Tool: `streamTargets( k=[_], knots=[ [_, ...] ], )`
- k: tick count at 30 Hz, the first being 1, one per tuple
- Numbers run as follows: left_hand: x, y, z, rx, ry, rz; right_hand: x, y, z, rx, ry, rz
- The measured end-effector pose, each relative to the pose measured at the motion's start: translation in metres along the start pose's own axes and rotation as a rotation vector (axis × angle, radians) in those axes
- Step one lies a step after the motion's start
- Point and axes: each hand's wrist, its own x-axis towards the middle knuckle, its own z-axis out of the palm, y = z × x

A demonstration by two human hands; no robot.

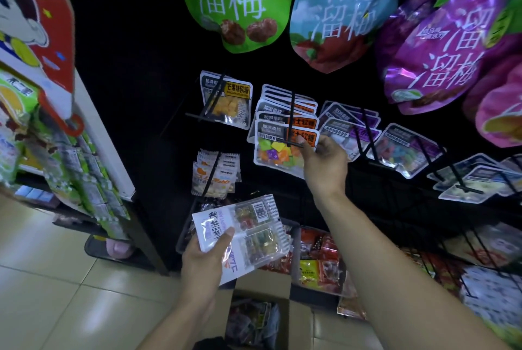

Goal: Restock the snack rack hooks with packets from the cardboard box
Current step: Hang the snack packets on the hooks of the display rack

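Right hand (322, 156) pinches front candy packet (278, 149) at hook (293, 120) tip, seating it. Left hand (207, 253) grips spare packets (240, 233) over cardboard box (254, 318), staged for next hook.

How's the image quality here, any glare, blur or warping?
Head view: dim, with the rack backing almost black; glare on the packets in the left hand; wide-angle warping bends the white shelf post and edge bags; the right hand looks slightly soft.

A red cartoon sign (42, 24) hangs above tiled floor (56, 279).
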Motion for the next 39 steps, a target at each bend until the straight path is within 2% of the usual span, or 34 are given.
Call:
streamTargets(
  k=[4, 10, 15, 21, 27, 31, 32, 34, 36, 38, 39],
  knots=[
    [-0.003, -0.005, 0.003, -0.012, -0.005, -0.010, 0.017, 0.006, 0.003, -0.155, 0.057, -0.083],
    [-0.008, -0.007, -0.002, -0.024, 0.038, -0.013, 0.014, 0.016, 0.009, -0.251, -0.002, -0.061],
    [-0.009, -0.001, -0.003, -0.025, 0.037, 0.009, 0.012, 0.024, 0.009, -0.239, -0.088, -0.013],
    [-0.013, 0.009, -0.001, -0.003, -0.013, 0.037, -0.006, 0.015, -0.014, -0.102, -0.099, 0.040],
    [-0.021, 0.020, 0.003, 0.017, -0.094, 0.030, -0.053, 0.032, -0.046, -0.143, -0.248, 0.093],
    [-0.028, 0.027, 0.008, -0.020, -0.149, -0.016, -0.089, 0.041, -0.065, -0.031, -0.393, 0.268],
    [-0.029, 0.028, 0.010, -0.022, -0.164, -0.030, -0.100, 0.043, -0.070, -0.089, -0.381, 0.232],
    [-0.031, 0.028, 0.013, -0.024, -0.207, -0.056, -0.118, 0.046, -0.079, -0.357, -0.347, -0.054],
    [-0.032, 0.028, 0.018, -0.037, -0.237, -0.107, -0.131, 0.052, -0.083, -0.597, -0.520, -0.378],
    [-0.031, 0.026, 0.021, -0.046, -0.251, -0.165, -0.141, 0.063, -0.082, -0.699, -0.781, -0.422],
    [-0.031, 0.026, 0.023, -0.051, -0.260, -0.184, -0.145, 0.071, -0.079, -0.706, -0.806, -0.440]
  ],
)
